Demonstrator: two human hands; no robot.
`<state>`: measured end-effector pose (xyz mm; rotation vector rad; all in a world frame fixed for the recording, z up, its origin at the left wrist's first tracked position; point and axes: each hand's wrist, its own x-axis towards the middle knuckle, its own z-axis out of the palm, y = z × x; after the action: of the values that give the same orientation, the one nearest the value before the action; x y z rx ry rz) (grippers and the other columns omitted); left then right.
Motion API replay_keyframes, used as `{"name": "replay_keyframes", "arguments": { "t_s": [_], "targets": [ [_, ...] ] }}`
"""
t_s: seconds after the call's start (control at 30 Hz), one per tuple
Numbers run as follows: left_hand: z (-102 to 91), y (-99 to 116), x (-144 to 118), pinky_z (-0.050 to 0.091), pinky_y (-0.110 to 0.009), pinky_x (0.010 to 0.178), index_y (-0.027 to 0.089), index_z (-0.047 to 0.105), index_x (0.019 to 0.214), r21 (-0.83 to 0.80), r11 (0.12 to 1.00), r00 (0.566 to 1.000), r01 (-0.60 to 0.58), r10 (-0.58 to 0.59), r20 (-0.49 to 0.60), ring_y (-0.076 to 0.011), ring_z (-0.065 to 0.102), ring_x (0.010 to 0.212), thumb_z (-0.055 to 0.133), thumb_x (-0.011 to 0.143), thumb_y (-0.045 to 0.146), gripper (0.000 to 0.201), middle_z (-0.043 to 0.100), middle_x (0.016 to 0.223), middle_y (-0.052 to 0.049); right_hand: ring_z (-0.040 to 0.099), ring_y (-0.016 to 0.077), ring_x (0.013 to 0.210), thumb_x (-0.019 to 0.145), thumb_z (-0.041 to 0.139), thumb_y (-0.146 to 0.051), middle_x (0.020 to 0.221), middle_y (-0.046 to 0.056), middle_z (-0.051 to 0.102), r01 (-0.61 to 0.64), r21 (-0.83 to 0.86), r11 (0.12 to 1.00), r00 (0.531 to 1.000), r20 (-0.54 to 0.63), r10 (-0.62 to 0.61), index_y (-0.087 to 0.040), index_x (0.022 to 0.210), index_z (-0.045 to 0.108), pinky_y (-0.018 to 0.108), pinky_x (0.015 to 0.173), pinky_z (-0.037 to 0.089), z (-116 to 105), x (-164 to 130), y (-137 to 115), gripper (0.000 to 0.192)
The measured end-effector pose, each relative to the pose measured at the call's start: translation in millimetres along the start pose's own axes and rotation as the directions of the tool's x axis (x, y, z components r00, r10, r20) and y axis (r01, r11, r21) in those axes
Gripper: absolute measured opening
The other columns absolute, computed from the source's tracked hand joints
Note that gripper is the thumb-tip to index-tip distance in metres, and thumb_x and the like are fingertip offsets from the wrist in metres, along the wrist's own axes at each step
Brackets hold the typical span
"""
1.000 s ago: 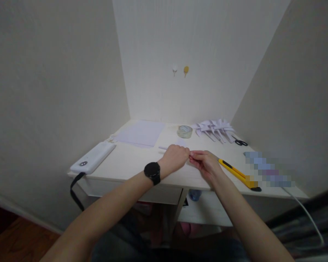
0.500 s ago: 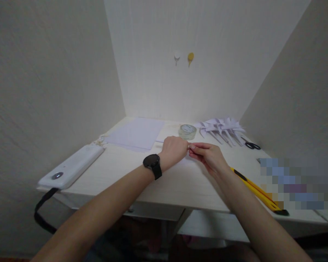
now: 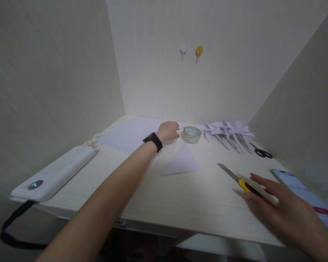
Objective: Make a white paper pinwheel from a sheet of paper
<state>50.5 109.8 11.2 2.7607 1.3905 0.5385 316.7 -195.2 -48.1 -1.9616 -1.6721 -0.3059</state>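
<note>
My left hand (image 3: 168, 131) reaches to the back of the table, beside the right edge of the white paper sheets (image 3: 120, 136) and just left of the clear tape roll (image 3: 191, 134). Its fingers are curled together, with something tiny at the tips that I cannot make out. Around the handle of a yellow and black utility knife (image 3: 244, 185) is my right hand (image 3: 292, 211), thumb and fingers apart. The bare blade points toward the back left. Between the hands lies a white paper triangle (image 3: 182, 162), flat on the table.
Several white paper pinwheels (image 3: 229, 133) are bunched at the back right, near black scissors (image 3: 262, 153). A phone (image 3: 300, 193) lies by the right wall. At the left edge sits a white box-shaped device (image 3: 56, 173) with a black strap. Two hooks hang on the back wall.
My hands have parted. The left has moved to the back of the table; the right has come back to the knife's handle. The paper triangle and the blade are now uncovered.
</note>
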Motion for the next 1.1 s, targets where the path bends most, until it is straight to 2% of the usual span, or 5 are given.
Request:
{"name": "replay_keyframes", "arguments": {
  "t_s": [0.2,0.6,0.77,0.9,1.1],
  "targets": [
    [5.7,1.1,12.7,0.044,-0.027,0.071,0.019,0.076,0.1,-0.115,0.993,1.0,-0.03,0.029,-0.009,-0.0223,0.066,0.086,0.075,0.076,0.032,0.028,0.072,0.088,-0.007,0.07,0.0369,0.099,0.084,0.048,-0.063,0.11,0.017,0.073,0.014,-0.094,0.996,1.0,0.024,-0.012,-0.015,0.109,0.071,0.05,0.086,0.056,16.1,-4.2,3.4,0.059],
    [-4.3,10.8,11.8,0.046,-0.029,0.077,0.023,0.075,0.106,-0.146,0.986,0.995,-0.081,0.071,-0.071,-0.0208,0.065,0.093,0.067,0.084,0.03,0.025,0.072,0.105,-0.006,0.068,0.0328,0.084,0.09,0.041,-0.051,0.1,0.018,0.069,-0.069,-0.203,0.977,0.993,0.079,0.087,-0.014,0.106,0.068,0.045,0.072,0.054,9.6,10.2,-9.1,0.048],
    [-2.4,10.1,12.2,0.046,-0.031,0.083,0.023,0.076,0.106,-0.179,0.978,0.993,-0.109,0.098,-0.072,-0.0222,0.064,0.1,0.068,0.084,0.031,0.025,0.072,0.11,-0.006,0.065,0.0319,0.086,0.09,0.047,-0.047,0.099,0.018,0.065,0.024,-0.266,0.964,1.0,-0.01,-0.027,-0.013,0.107,0.064,0.042,0.075,0.05,5.8,46.7,-36.2,0.042],
    [0.0,10.9,11.6,0.047,-0.031,0.083,0.023,0.077,0.099,-0.2,0.974,0.99,-0.111,0.091,-0.104,-0.0227,0.065,0.098,0.068,0.084,0.031,0.02,0.072,0.108,-0.007,0.063,0.0268,0.074,0.09,0.052,-0.042,0.094,0.014,0.064,0.101,-0.369,0.924,0.995,0.032,-0.096,-0.017,0.093,0.064,0.034,0.059,0.041,3.1,80.0,-67.9,0.028],
    [3.8,7.3,12.3,0.047,-0.03,0.081,0.022,0.077,0.098,-0.243,0.961,0.989,-0.133,0.113,-0.097,-0.0218,0.066,0.095,0.068,0.084,0.028,0.018,0.074,0.103,-0.007,0.065,0.0251,0.069,0.094,0.051,-0.036,0.082,0.011,0.07,0.159,-0.444,0.882,0.982,0.163,-0.095,-0.017,0.1,0.06,0.03,0.053,0.028,11.8,114.5,-102.3,0.022]
  ]
}}
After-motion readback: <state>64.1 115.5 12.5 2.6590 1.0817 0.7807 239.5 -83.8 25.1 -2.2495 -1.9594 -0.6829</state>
